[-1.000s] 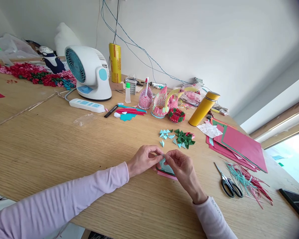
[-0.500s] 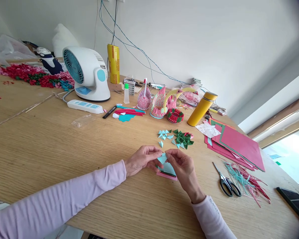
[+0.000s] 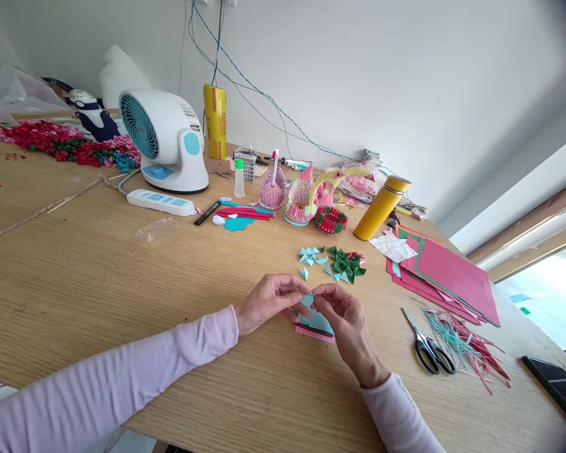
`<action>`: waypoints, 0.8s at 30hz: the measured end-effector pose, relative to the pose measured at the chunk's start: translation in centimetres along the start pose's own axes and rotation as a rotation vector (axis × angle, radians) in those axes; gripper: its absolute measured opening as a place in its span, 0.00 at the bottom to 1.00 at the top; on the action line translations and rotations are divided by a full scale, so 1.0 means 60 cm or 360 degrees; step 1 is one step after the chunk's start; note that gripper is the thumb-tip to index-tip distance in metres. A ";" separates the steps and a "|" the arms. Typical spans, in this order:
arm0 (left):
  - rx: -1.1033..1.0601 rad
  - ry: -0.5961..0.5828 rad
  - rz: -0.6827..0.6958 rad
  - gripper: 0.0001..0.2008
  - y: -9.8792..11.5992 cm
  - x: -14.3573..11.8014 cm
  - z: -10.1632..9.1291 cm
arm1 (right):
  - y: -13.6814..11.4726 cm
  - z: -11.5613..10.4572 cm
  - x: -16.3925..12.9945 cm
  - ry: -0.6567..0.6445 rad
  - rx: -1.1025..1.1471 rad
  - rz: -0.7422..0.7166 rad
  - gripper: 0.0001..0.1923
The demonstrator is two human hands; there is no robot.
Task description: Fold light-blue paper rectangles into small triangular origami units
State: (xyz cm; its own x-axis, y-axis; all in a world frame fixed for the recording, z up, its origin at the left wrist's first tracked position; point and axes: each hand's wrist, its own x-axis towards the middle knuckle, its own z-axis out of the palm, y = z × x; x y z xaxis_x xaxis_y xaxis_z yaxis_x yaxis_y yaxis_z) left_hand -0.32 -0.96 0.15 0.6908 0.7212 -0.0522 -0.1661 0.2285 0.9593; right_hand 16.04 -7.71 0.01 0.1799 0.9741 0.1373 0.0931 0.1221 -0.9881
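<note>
A small light-blue paper piece [image 3: 306, 301] is pinched between the fingertips of the left hand [image 3: 268, 301] and the right hand [image 3: 344, 318], just below the centre of the frame, over a small stack of cut papers [image 3: 315, 328] that lies on the wooden table [image 3: 99, 277]. The piece is pale blue, flat and partly hidden by the fingers, so its exact fold cannot be told. Above the hands two little heaps of folded triangles are seen, blue ones [image 3: 311, 257] and green ones [image 3: 346, 264], and at the right one pair of scissors [image 3: 427, 349] is laid beside paper strips [image 3: 466, 349].
</note>
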 end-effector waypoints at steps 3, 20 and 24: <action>-0.0015 -0.0023 -0.0046 0.15 0.005 -0.001 0.004 | 0.003 0.000 0.000 0.0054 -0.0055 0.0005 0.05; 0.0103 -0.0068 -0.0108 0.18 0.000 0.001 -0.001 | -0.002 -0.006 0.000 -0.0085 0.0097 -0.0023 0.17; 0.0243 -0.0058 -0.0009 0.18 -0.001 0.001 0.000 | -0.003 -0.007 0.001 -0.0096 0.0003 -0.0039 0.17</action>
State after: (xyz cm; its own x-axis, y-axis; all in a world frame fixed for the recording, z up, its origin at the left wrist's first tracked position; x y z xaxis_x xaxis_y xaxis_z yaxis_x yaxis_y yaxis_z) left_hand -0.28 -0.92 0.08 0.7171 0.6951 -0.0504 -0.0551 0.1287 0.9901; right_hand 16.43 -7.78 0.23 0.1182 0.9805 0.1569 0.0949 0.1461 -0.9847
